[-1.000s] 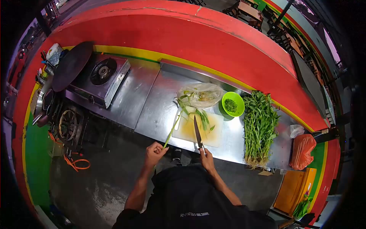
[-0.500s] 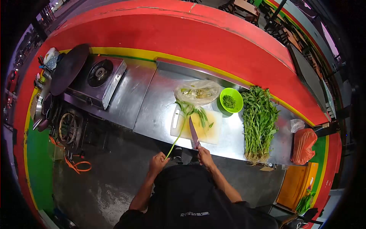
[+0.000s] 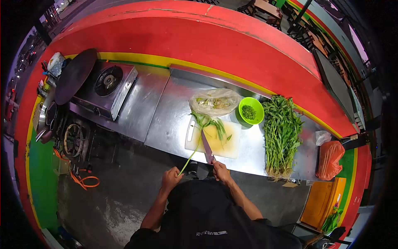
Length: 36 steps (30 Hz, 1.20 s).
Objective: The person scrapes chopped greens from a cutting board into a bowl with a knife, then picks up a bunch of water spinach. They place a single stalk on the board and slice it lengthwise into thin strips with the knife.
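My left hand (image 3: 171, 178) is closed round the lower end of a long water spinach stalk (image 3: 188, 160). Its leafy top (image 3: 201, 120) lies over the left part of a white cutting board (image 3: 232, 141). In my right hand (image 3: 222, 172) is the handle of a kitchen knife (image 3: 207, 147). The blade points away from me over the board, its tip close beside the stalk. Loose leaves (image 3: 219, 126) rest on the board. Just behind it lies a clear plastic bag (image 3: 215, 102) with plant trimmings inside.
A green bowl (image 3: 258, 105) of chopped greens (image 3: 248, 112) stands behind the board's right corner. Right of it lies a big bundle of rooted water spinach (image 3: 283, 137), then a red plastic bag (image 3: 330, 159). A gas stove (image 3: 108, 81) and large dark round lid (image 3: 76, 76) are at left.
The knife has shifted left, so its tip is now nearer the stalk. My right hand moved slightly left with it. My left hand has hardly moved.
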Motion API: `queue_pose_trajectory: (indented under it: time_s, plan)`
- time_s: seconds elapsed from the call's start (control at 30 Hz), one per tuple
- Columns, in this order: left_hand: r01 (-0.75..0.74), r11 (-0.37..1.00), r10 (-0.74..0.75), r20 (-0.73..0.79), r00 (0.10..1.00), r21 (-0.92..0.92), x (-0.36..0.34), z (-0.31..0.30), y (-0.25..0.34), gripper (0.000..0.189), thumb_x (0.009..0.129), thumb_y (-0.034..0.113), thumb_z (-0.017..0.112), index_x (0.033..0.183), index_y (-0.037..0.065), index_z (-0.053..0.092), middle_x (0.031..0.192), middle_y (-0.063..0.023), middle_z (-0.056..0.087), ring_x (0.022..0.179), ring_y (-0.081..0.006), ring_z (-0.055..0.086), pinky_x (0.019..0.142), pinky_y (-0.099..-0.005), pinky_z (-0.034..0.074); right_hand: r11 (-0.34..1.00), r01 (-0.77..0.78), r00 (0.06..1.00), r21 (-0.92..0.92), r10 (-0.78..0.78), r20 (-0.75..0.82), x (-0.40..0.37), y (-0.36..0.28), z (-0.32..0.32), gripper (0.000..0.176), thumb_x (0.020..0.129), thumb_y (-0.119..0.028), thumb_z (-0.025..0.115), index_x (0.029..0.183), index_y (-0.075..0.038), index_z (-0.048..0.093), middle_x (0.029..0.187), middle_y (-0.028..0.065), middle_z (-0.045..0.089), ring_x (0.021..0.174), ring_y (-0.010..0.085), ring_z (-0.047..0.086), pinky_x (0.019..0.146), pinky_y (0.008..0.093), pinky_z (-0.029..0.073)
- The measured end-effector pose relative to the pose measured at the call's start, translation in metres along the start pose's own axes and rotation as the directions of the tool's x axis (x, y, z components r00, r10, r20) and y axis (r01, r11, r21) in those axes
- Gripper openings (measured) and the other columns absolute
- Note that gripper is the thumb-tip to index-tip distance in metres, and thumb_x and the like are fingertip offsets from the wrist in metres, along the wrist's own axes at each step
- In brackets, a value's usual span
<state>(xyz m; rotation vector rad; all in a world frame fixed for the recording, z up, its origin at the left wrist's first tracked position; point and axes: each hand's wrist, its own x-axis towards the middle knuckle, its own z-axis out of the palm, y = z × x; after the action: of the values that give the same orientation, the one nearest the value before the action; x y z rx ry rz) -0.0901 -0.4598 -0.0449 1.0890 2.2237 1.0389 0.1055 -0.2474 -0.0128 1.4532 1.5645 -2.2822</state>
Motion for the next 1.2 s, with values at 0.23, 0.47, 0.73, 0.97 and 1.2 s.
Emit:
queue_pose_trajectory:
  time_s: [0.23,0.47,0.73,0.97,1.2]
  plan:
    - [0.011,1.0,-0.011,0.012,1.0,0.008,-0.001,-0.003,-0.002,0.03,0.073,0.017,0.082,0.075,0.008,0.053,0.063,-0.0066,0.055,0.057,-0.0287,0.057,0.055,-0.0411,0.045,1.0,0.009,0.999,0.004,-0.009,-0.031,-0.004,-0.004,0.002,0.039,0.104,-0.047,0.044,0.103,-0.011,0.058,0.057,-0.0019,0.041,0.043,0.0094,0.039,0.037,0.0262,0.034]
    - [-0.132,0.98,0.133,0.002,0.991,0.147,0.0,-0.002,-0.002,0.03,0.072,0.019,0.083,0.077,0.012,0.054,0.064,-0.0011,0.053,0.059,-0.024,0.056,0.056,-0.0384,0.04,1.0,0.01,0.999,0.011,-0.009,-0.043,-0.004,-0.001,0.0,0.038,0.103,-0.046,0.045,0.1,-0.01,0.059,0.056,-0.0028,0.04,0.042,0.0085,0.036,0.037,0.0266,0.033]
    - [-0.166,0.982,0.162,0.047,0.986,0.086,0.007,-0.001,0.004,0.03,0.072,0.019,0.083,0.076,0.014,0.054,0.063,0.0007,0.052,0.058,-0.0225,0.056,0.057,-0.038,0.039,1.0,0.019,0.994,-0.014,-0.021,-0.109,-0.01,-0.001,0.001,0.039,0.103,-0.046,0.047,0.103,-0.009,0.06,0.055,-0.0045,0.039,0.04,0.0073,0.034,0.037,0.0262,0.03]
    - [-0.172,0.984,0.172,0.005,0.985,0.045,0.006,-0.001,-0.001,0.031,0.071,0.02,0.084,0.074,0.014,0.054,0.059,-0.0001,0.052,0.054,-0.0245,0.055,0.053,-0.0387,0.041,1.0,0.023,0.997,0.018,-0.021,-0.075,-0.006,0.001,0.0,0.039,0.103,-0.045,0.048,0.105,-0.009,0.061,0.055,-0.0044,0.039,0.04,0.0071,0.034,0.037,0.0259,0.029]
    - [-0.099,0.995,0.099,0.007,0.995,0.025,0.005,-0.003,-0.003,0.033,0.069,0.019,0.085,0.074,0.012,0.054,0.058,-0.0018,0.054,0.053,-0.0257,0.058,0.053,-0.0393,0.046,0.995,0.062,0.989,-0.074,-0.071,-0.129,0.004,0.011,-0.005,0.045,0.103,-0.045,0.048,0.107,-0.004,0.066,0.059,-0.0033,0.045,0.047,0.0073,0.04,0.041,0.0274,0.032]
